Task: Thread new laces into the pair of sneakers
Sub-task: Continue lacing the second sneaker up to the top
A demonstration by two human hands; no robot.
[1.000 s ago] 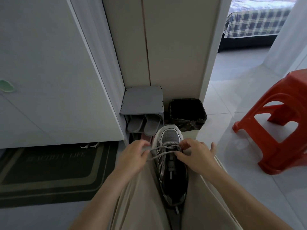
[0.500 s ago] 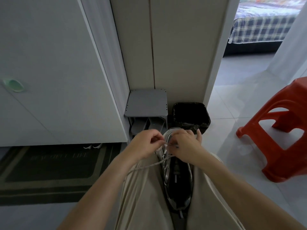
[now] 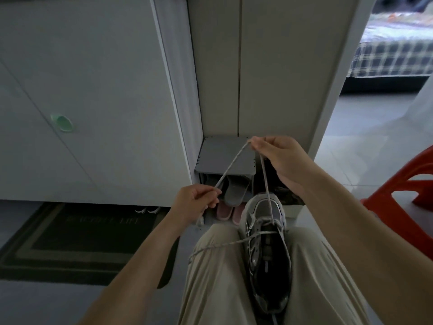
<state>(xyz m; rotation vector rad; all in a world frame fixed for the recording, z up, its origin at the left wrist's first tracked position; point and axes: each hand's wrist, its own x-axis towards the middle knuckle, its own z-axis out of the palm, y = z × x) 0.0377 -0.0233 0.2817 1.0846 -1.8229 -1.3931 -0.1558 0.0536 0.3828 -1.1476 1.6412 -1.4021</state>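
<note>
Sneaker [image 3: 267, 249] sits wedged between the person's thighs, toe pointing away from the body, sole side down, resting against beige trousers [image 3: 222, 282]. Upper is grey and silver mesh with a dark tongue. A grey speckled lace [image 3: 232, 165] is threaded through the eyelets nearest the toe. From there one stretch rises to the right hand [image 3: 281, 160], which is raised above and beyond the toe and pinches the lace between thumb and curled fingertips. The lace bends at that pinch and runs taut, down and to the left, to the left hand [image 3: 194, 202]. The left hand is held lower, just left of the toe, with fingers curled, and grips the lace at its tip end. The other end of the lace leaves the sneaker's left side and lies slack across the left thigh, its tip hanging off the outer side of the leg. Only one sneaker of the pair is in view. Surroundings: a small grey shoe rack [image 3: 225, 156] stands against the wall ahead, holding grey slippers [image 3: 234, 191] with pink slippers [image 3: 225, 212] below. A dark doormat [image 3: 70, 238] lies on the floor to the left. A red plastic stool [image 3: 412, 184] is at the right edge. A bed [image 3: 393, 57] with a plaid cover shows through the doorway, blurred.
</note>
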